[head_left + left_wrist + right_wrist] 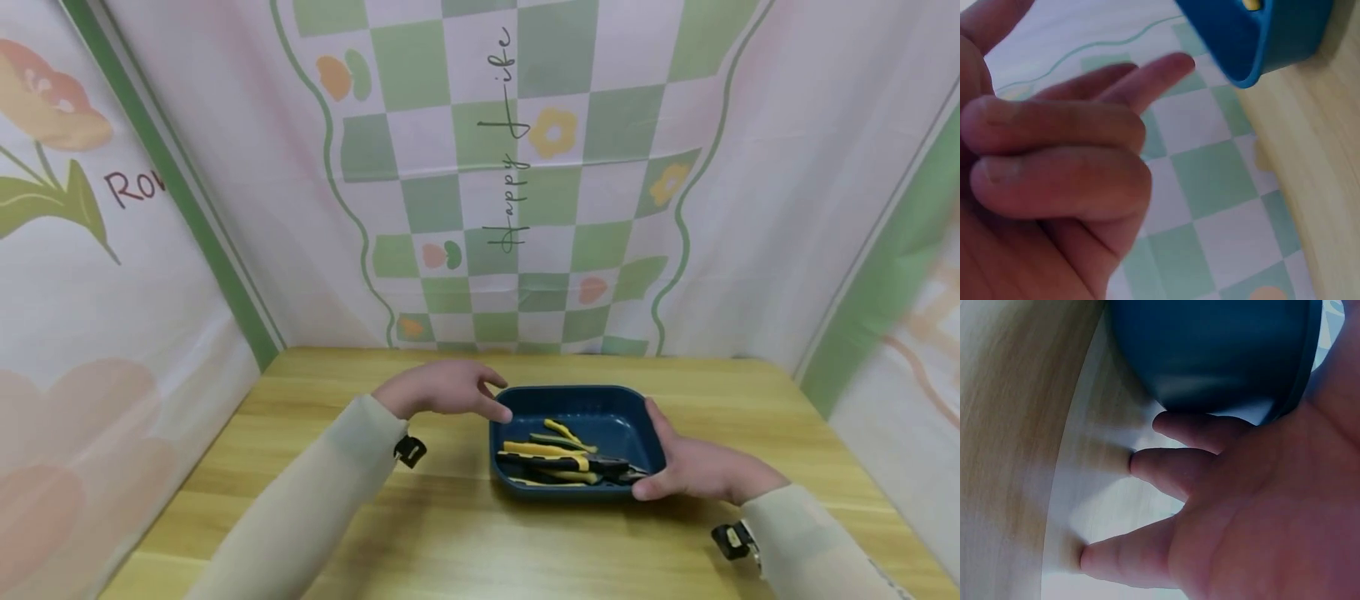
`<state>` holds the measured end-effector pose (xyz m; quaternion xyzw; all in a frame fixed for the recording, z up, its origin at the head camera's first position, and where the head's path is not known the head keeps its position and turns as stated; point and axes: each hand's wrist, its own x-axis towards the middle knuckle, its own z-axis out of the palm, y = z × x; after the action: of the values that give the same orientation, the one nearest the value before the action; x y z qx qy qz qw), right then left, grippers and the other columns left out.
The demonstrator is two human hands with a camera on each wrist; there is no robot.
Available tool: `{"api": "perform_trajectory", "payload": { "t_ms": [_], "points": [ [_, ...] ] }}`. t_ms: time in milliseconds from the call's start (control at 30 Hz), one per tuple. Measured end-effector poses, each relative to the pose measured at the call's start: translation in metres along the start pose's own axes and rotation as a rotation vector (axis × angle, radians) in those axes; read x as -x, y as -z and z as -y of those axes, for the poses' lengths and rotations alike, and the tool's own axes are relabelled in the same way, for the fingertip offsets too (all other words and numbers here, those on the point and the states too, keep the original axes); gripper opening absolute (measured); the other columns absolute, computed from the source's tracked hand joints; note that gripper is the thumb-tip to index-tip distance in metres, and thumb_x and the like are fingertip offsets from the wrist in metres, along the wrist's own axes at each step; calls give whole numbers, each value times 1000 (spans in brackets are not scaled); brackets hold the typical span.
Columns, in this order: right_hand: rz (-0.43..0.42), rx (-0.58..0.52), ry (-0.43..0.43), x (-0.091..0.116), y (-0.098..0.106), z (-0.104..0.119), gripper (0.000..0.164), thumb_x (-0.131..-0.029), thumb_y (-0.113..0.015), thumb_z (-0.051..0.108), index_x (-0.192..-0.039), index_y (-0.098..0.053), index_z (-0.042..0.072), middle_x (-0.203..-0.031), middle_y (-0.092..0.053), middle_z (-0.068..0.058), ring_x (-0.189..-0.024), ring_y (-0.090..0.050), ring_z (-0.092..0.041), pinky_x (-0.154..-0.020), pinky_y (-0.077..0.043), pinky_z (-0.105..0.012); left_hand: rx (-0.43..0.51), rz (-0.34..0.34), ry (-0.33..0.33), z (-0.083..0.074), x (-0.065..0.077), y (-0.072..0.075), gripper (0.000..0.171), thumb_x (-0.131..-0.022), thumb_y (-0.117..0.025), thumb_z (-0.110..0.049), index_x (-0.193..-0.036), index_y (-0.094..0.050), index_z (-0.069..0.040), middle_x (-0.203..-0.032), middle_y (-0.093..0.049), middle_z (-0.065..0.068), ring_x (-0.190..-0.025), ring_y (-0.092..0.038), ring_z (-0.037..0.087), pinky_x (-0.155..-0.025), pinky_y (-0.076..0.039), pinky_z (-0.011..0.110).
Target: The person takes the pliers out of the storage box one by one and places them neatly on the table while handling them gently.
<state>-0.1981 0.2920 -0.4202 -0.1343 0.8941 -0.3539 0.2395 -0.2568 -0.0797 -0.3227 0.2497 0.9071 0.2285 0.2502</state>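
My right hand (696, 467) spreads its fingers wide against the right end of the blue tray (581, 403), likely to steady it on the table (577, 554) with the pliers (551, 461) inside, while my left hand (450, 387), loosely curled and empty, hangs by its left rim.

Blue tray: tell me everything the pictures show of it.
The blue tray is an open, glossy rectangle with rounded corners, apparently plastic. It rests upright on the wooden table, yellow-and-black pliers inside. The right hand holds its right end; the left hand is at its left rim, contact unclear.
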Motion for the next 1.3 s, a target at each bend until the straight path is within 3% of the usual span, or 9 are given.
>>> {"api": "perform_trajectory", "payload": {
  "t_ms": [167, 400, 700, 1000, 1067, 1167, 1233, 1300],
  "points": [
    [2, 4, -3, -1, 1, -2, 135, -82, -82, 40, -150, 29, 3, -148, -6, -48, -112, -57, -40, -103, -28, -66, -142, 52, -9, -4, -25, -8, 58, -86, -71, -59, -134, -64, -27, -137, -57, -7, -119, -55, 19, -91, -48, 46],
    [5, 19, -12, 0, 3, -1, 135, -83, -81, 42, -150, 29, 3, -147, -9, -49, -114, -56, -42, -102, -30, -66, -151, 164, 81, -11, -53, -24, 48, -88, -75, -46, -130, -68, -23, -129, -62, -8, -117, -58, 23, -91, -50, 50],
    [4, 27, -12, 1, 3, 2, 134, -84, -81, 42, -150, 29, 2, -144, -16, -51, -111, -58, -41, -100, -33, -66, -380, 201, 123, -16, -69, -38, 29, -87, -76, -45, -108, -77, -24, -125, -65, -6, -114, -59, 18, -88, -50, 38],
    [11, 21, -26, 0, 1, 1, 134, -84, -81, 42, -150, 29, 4, -141, -24, -51, -99, -63, -32, -99, -36, -64, -430, 219, 160, -13, -79, -47, 28, -89, -72, -52, -90, -76, -24, -119, -67, -4, -100, -62, 16, -84, -50, 38],
    [13, 19, -23, 0, 1, 2, 134, -84, -80, 42, -150, 29, 5, -142, -22, -51, -98, -63, -31, -99, -36, -64, -399, 229, 190, -12, -80, -47, 27, -88, -73, -51, -88, -76, -24, -109, -67, -4, -82, -59, 14, -74, -48, 34],
    [14, 17, -22, 0, 1, 3, 134, -84, -80, 42, -150, 29, 4, -144, -17, -50, -100, -63, -32, -100, -35, -64, -359, 245, 213, -11, -81, -46, 26, -88, -75, -47, -83, -75, -22, -82, -60, -3, -55, -39, 13, -56, -36, 30],
    [16, 18, -22, 1, 2, 3, 134, -84, -80, 42, -150, 29, 4, -144, -16, -50, -100, -63, -32, -100, -35, -64, -343, 256, 224, -13, -81, -46, 26, -89, -75, -44, -79, -74, -19, -67, -46, -1, -49, -25, 14, -51, -26, 31],
    [17, 22, -22, 1, 2, 3, 133, -84, -80, 43, -150, 29, 3, -144, -18, -51, -99, -63, -31, -99, -35, -64, -368, 254, 222, -16, -79, -46, 28, -89, -75, -43, -77, -73, -17, -62, -39, -2, -47, -24, 13, -50, -26, 31]
  ]
}}
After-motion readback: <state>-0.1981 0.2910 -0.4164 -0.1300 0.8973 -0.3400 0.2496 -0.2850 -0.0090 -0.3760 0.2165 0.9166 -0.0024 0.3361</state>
